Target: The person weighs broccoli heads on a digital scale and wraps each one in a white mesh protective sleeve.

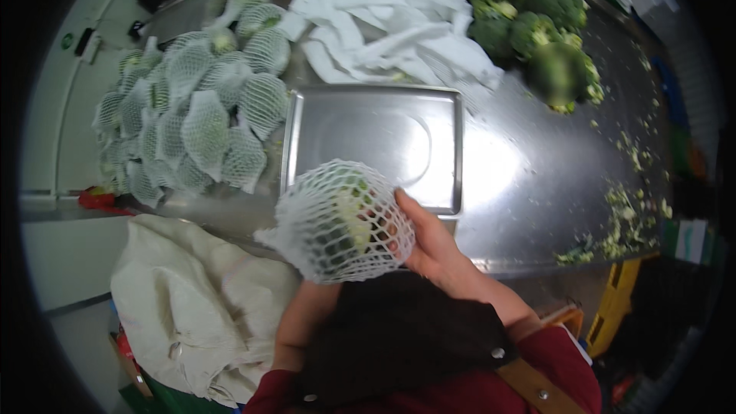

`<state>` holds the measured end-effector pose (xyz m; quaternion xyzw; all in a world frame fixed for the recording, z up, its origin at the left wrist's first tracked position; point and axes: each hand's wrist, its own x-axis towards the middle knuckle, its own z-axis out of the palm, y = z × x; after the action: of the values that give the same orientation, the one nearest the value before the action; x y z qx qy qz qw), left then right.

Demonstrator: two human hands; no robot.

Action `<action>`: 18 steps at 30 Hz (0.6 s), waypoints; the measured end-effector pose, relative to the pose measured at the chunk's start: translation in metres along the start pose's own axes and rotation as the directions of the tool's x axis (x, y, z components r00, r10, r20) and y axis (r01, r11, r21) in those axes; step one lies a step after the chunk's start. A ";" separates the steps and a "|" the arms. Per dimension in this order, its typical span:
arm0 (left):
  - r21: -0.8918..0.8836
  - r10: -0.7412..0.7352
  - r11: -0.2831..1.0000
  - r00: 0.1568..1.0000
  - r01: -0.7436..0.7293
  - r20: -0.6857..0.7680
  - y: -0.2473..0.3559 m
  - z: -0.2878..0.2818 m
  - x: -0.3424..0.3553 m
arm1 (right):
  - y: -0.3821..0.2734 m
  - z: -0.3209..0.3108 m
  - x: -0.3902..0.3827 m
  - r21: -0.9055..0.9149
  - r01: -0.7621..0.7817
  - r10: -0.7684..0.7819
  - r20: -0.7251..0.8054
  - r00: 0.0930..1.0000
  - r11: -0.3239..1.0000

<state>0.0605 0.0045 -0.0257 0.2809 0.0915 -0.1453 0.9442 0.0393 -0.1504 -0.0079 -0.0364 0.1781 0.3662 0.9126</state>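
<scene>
A white foam net sleeve with a broccoli head inside is in front of my body, over the near edge of a metal tray. My right hand grips the sleeve's right side, its thumb at the rim and some fingers showing through the mesh. My left hand and its fingers are hidden behind the netted broccoli; only the wrist and forearm show, coming up beneath it.
Netted broccoli heads are piled at the left. White foam sleeves lie behind the tray, bare broccoli at the far right. Trimmings litter the metal table. A whitish sack stands at the near left.
</scene>
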 end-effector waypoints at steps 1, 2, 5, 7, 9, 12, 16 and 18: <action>0.006 0.038 0.999 0.999 -0.038 -0.029 0.001 0.001 -0.002 | 0.011 0.008 0.002 -0.129 0.050 -0.072 -0.175 0.982 0.990; -0.004 0.047 0.999 0.999 -0.047 -0.024 -0.002 -0.002 0.004 | 0.015 0.014 0.003 -0.271 0.084 -0.132 -0.165 0.977 0.959; 0.008 0.139 0.990 0.988 -0.139 -0.064 0.003 -0.003 0.006 | 0.023 0.008 0.012 -0.665 0.091 -0.117 0.006 0.993 0.741; 0.022 0.250 0.968 0.963 -0.249 -0.102 0.025 -0.009 0.012 | 0.025 0.008 0.032 -0.786 0.044 0.031 0.080 0.996 0.617; 0.059 0.408 0.913 0.900 -0.404 -0.152 0.058 -0.020 0.024 | 0.030 0.019 0.056 -0.809 -0.092 0.260 0.077 0.962 0.581; 0.140 0.673 0.738 0.707 -0.660 -0.219 0.143 -0.037 0.061 | 0.018 0.029 0.072 -0.875 -0.094 0.263 0.040 0.964 0.476; 0.077 0.802 0.502 0.430 -0.861 -0.414 0.294 -0.087 0.093 | -0.012 0.005 0.075 -0.822 -0.044 0.013 -0.045 0.999 0.568; 0.251 0.894 0.430 0.371 -0.867 -0.249 0.377 -0.127 0.097 | -0.027 -0.003 0.066 -0.815 -0.030 -0.107 -0.113 0.988 0.579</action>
<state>0.2631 0.3554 0.0346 0.3429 0.0861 0.4284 0.8316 0.1008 -0.1281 -0.0359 -0.4819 0.0574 0.3834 0.7858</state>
